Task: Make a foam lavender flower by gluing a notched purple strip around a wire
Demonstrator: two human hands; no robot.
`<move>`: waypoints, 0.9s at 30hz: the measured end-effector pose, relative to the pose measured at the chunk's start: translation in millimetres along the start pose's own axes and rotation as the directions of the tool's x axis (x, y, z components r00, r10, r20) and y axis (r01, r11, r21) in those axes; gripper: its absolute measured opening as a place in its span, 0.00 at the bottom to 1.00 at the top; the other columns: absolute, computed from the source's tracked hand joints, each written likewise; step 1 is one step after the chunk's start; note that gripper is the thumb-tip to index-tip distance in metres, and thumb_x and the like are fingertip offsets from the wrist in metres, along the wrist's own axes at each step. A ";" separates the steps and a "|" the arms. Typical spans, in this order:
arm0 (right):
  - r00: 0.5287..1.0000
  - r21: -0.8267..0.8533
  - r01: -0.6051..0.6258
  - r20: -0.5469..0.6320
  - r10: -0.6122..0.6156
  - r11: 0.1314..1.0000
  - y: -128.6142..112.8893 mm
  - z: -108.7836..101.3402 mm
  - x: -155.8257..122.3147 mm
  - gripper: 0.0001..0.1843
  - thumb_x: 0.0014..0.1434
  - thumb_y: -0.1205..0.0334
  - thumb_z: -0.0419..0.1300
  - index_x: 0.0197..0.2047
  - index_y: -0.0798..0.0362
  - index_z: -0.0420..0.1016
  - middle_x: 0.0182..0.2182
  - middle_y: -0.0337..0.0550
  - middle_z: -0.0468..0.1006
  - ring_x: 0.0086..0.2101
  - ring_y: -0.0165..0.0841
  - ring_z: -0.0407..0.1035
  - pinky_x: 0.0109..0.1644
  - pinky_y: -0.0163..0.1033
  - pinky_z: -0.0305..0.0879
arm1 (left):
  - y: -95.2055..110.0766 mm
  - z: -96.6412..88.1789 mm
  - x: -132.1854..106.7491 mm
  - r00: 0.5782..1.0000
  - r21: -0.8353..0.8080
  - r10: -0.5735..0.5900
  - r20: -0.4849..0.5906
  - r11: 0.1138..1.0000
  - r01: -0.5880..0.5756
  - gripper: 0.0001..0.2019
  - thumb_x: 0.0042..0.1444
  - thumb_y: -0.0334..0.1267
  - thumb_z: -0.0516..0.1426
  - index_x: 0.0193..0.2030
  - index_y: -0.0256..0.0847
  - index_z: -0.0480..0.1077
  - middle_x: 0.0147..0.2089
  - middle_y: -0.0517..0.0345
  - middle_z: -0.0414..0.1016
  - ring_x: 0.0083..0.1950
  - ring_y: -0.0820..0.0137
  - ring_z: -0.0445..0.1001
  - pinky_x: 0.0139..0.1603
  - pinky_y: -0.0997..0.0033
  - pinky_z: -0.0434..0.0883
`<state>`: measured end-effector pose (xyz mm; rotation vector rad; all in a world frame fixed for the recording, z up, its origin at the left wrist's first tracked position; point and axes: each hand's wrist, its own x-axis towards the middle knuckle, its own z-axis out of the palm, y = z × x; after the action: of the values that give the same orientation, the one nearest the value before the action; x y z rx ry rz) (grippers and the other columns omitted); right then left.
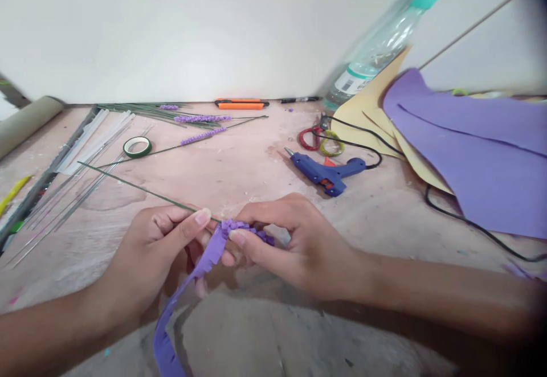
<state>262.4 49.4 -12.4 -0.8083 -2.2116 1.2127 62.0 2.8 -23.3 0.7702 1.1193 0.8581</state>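
Observation:
My left hand pinches a thin green wire stem between thumb and fingers; the stem points up and to the left. Around the stem's right end is wound a fringed purple paper strip, its loose tail hanging down toward the bottom edge. My right hand is closed on the wound purple part, thumb pressed against the fringe. Some of its fingers are hidden behind the work. Beyond my hands lie finished-looking purple flower stems and a roll of green tape.
A blue glue gun lies right of centre, its black cord running right. Scissors, an orange cutter and a tilted water bottle sit near the wall. Purple sheets cover the right; glue sticks and wires lie left.

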 end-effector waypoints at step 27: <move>0.946 -0.637 0.245 -0.009 -0.324 0.731 4.2 -0.2 -10.0 0.11 0.67 0.68 0.57 0.33 0.56 0.77 0.20 0.35 0.73 0.21 0.27 0.62 0.29 0.36 0.54 | -6.3 -14.0 5.8 0.982 0.061 -0.045 0.182 0.998 0.034 0.13 0.55 0.45 0.67 0.31 0.35 0.82 0.28 0.54 0.78 0.21 0.78 0.65 0.21 0.79 0.63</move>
<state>270.8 44.3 -17.3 -0.7059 -2.5407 0.2384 50.9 6.3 -34.9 0.8540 0.9957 0.7090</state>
